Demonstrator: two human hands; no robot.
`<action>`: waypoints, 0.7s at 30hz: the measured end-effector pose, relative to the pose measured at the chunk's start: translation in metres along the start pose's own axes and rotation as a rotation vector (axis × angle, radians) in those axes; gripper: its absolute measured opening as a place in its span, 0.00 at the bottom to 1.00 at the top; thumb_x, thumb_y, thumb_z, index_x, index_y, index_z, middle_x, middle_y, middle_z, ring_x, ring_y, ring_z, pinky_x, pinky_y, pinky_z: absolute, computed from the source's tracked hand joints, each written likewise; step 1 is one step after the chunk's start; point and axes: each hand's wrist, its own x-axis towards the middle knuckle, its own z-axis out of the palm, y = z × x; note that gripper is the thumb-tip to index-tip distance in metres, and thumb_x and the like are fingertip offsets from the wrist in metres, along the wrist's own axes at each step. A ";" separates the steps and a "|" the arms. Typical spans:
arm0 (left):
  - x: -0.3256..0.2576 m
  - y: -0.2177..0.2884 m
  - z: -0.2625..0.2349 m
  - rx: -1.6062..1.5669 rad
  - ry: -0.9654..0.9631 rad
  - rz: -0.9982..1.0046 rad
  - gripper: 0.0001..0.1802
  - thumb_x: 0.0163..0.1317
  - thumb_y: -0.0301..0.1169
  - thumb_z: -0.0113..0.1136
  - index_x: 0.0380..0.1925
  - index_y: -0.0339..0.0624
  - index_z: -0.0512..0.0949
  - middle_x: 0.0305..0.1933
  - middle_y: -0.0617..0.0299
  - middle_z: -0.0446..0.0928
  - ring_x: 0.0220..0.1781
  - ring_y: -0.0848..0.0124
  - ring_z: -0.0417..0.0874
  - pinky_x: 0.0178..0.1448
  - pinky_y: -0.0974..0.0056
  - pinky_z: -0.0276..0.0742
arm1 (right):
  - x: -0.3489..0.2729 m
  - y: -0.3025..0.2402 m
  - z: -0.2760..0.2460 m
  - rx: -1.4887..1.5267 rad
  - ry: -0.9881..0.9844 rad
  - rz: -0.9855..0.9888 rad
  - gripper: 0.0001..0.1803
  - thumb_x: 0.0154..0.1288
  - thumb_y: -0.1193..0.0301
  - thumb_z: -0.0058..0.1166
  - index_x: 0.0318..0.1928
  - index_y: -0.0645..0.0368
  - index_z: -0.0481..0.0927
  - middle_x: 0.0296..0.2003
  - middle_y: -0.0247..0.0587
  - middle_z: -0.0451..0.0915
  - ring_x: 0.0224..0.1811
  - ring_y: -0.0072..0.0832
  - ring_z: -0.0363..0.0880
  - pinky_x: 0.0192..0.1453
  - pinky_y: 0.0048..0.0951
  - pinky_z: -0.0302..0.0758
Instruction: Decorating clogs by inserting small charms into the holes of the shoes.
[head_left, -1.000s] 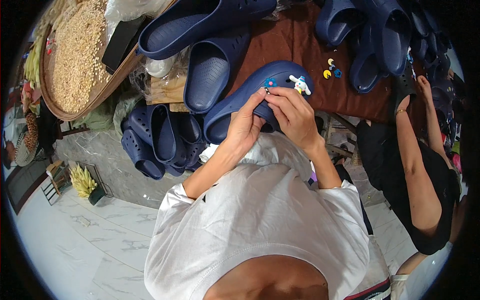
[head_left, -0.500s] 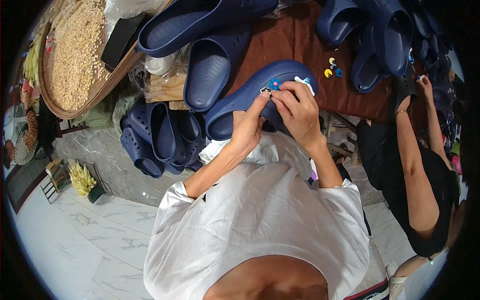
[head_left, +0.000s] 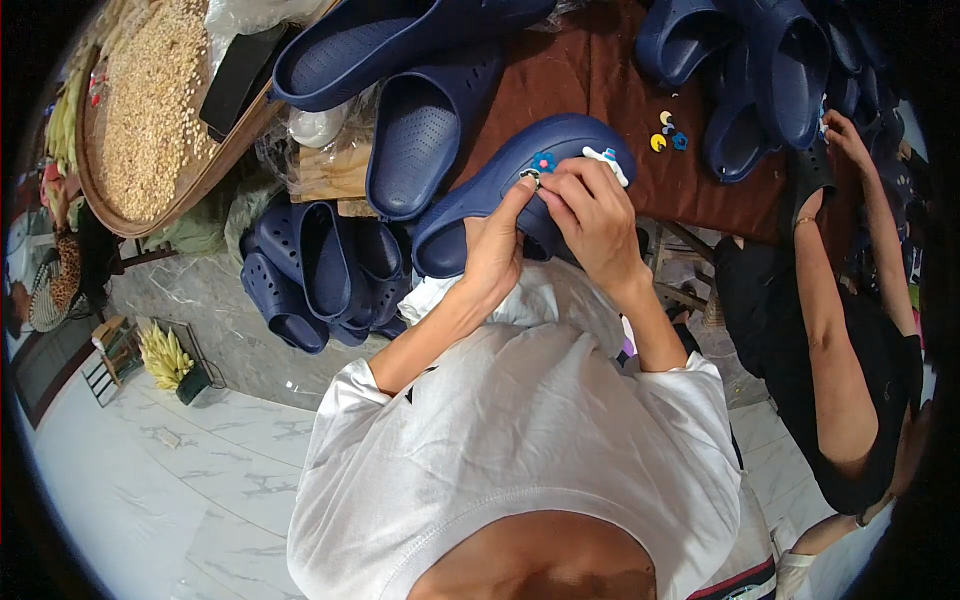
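Since the frame half a second ago, the co-worker's hand [head_left: 846, 138] has moved up toward the clogs at far right, and the white charm [head_left: 606, 163] shows more clearly. The navy clog [head_left: 505, 168] sits before the person by the brown cloth [head_left: 560, 90] — long axis slanting, heel near-left, toe far-right. The right hand [head_left: 600, 220] pinches a small charm [head_left: 529, 177], thumb and forefinger nearly together; the left hand [head_left: 492, 250] has its thumb there — other fingers hidden, their closure unclear.
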 end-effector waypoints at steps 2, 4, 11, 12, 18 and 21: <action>0.003 -0.002 -0.002 -0.014 0.007 0.005 0.13 0.63 0.30 0.66 0.44 0.38 0.79 0.45 0.62 0.81 0.43 0.75 0.83 0.45 0.68 0.79 | 0.002 0.002 0.000 -0.003 -0.025 -0.013 0.08 0.58 0.77 0.62 0.39 0.60 0.79 0.38 0.40 0.76 0.41 0.39 0.77 0.46 0.38 0.76; 0.004 -0.002 -0.003 -0.020 -0.037 0.024 0.13 0.62 0.31 0.65 0.44 0.37 0.79 0.45 0.61 0.81 0.44 0.74 0.82 0.47 0.66 0.79 | 0.005 0.003 -0.003 0.037 -0.073 -0.008 0.07 0.58 0.77 0.62 0.38 0.59 0.80 0.38 0.40 0.76 0.40 0.38 0.77 0.45 0.38 0.75; 0.007 0.008 0.003 -0.009 0.007 -0.044 0.14 0.61 0.31 0.65 0.44 0.37 0.79 0.42 0.62 0.80 0.43 0.72 0.82 0.49 0.64 0.79 | -0.002 -0.005 0.012 -0.029 0.018 -0.001 0.09 0.60 0.76 0.61 0.42 0.57 0.81 0.38 0.40 0.76 0.40 0.40 0.76 0.46 0.40 0.73; 0.007 0.010 0.003 -0.017 0.000 -0.036 0.13 0.61 0.32 0.65 0.43 0.38 0.79 0.42 0.62 0.80 0.43 0.72 0.82 0.50 0.64 0.79 | -0.004 -0.010 0.012 0.010 0.062 0.030 0.09 0.61 0.75 0.60 0.43 0.57 0.81 0.38 0.40 0.76 0.40 0.40 0.76 0.47 0.40 0.73; 0.019 0.008 -0.001 -0.080 -0.046 -0.169 0.19 0.65 0.38 0.63 0.49 0.36 0.76 0.48 0.55 0.81 0.50 0.66 0.83 0.57 0.61 0.79 | 0.019 -0.080 -0.026 0.995 -0.321 -0.079 0.10 0.62 0.78 0.58 0.45 0.60 0.81 0.39 0.42 0.80 0.42 0.36 0.78 0.48 0.33 0.74; 0.020 0.005 0.003 -0.124 -0.080 -0.128 0.23 0.67 0.40 0.58 0.55 0.34 0.72 0.55 0.49 0.79 0.57 0.61 0.82 0.66 0.55 0.75 | 0.044 -0.130 -0.035 1.802 -0.507 -0.305 0.14 0.70 0.77 0.48 0.54 0.60 0.77 0.40 0.43 0.78 0.42 0.35 0.78 0.45 0.34 0.72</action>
